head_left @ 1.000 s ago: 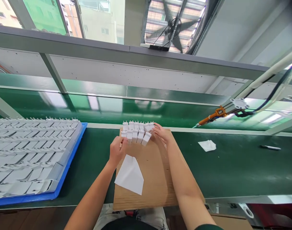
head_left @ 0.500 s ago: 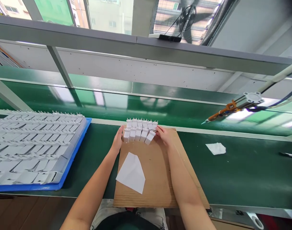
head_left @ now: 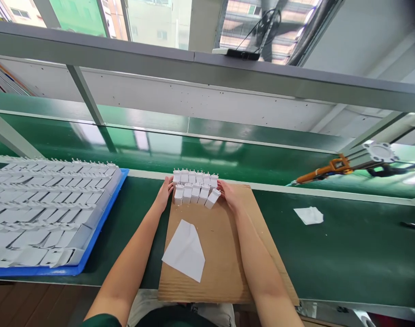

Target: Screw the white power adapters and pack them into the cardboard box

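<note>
Two rows of white plug adapters (head_left: pixel 195 192), small boxes with pins pointing up, stand near the far end of a brown wooden board (head_left: pixel 224 254). My left hand (head_left: pixel 164 192) is against the left end of the back row, fingers stretched along its side. At the right end of that row my right hand (head_left: pixel 227 192) presses in with its fingers, so the row is held between both hands. The rightmost adapter (head_left: pixel 213 198) of the front row leans to one side. Some fingertips are hidden behind the adapters.
Many more white adapters fill a blue tray (head_left: pixel 101 229) on the left. A creased white paper (head_left: pixel 185 250) lies on the board. To the right are a white scrap (head_left: pixel 308 215), a pen-like object (head_left: pixel 413 225) and an orange-bodied tool (head_left: pixel 321 173) hanging on an arm.
The back row of adapters has shifted left, with both hands moving along at its ends. The front row stays about where it was. The hanging tool appears swung slightly.
</note>
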`<state>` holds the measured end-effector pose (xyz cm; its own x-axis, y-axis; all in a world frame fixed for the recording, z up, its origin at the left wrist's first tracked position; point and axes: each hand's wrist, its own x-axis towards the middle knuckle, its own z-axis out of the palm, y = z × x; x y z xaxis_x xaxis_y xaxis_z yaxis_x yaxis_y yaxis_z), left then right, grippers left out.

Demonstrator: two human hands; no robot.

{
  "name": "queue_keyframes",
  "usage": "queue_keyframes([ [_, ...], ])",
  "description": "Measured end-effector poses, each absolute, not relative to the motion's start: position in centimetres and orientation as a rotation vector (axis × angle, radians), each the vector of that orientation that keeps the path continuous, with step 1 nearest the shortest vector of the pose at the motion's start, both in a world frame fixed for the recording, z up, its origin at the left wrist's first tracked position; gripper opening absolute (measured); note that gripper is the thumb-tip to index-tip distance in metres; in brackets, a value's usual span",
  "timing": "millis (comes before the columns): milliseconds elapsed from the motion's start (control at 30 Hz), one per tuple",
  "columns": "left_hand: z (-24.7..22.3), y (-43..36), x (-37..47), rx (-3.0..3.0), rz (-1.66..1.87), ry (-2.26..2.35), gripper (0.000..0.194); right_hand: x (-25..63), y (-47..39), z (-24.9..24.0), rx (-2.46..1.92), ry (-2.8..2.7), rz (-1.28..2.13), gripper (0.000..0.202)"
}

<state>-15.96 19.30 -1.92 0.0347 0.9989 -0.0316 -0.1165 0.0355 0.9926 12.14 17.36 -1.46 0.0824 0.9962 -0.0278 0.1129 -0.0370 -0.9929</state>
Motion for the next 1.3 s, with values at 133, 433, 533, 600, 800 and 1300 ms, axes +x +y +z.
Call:
queue_keyframes([
  [133,-2.0,19.6,-16.4,1.162,1.206,1.183,0.066,12.2,17.3,-1.3,-1.338,-1.174,1.205,0.055],
  [433,1.9,16.9,-18.8,1.451,1.026,1.591,0.056,16.3,14.2,1.0,-1.333,-1.322,1.436,0.043],
  [533,2.9,15.8,-18.6,1.667,0.748,1.59,0.057,15.8,13.6,1.5,-1.327,-1.405,1.577,0.046],
  [600,3.0,15.5,-18.1,1.726,0.684,1.575,0.056,14.9,13.6,1.6,-1.32,-1.427,1.597,0.046],
  [800,2.2,15.7,-17.6,1.722,0.774,1.513,0.053,13.3,14.0,1.5,-1.323,-1.433,1.542,0.045],
  [1300,2.9,15.5,-18.1,1.603,0.812,1.624,0.054,12.1,15.1,-0.2,-1.286,-1.411,1.496,0.049],
])
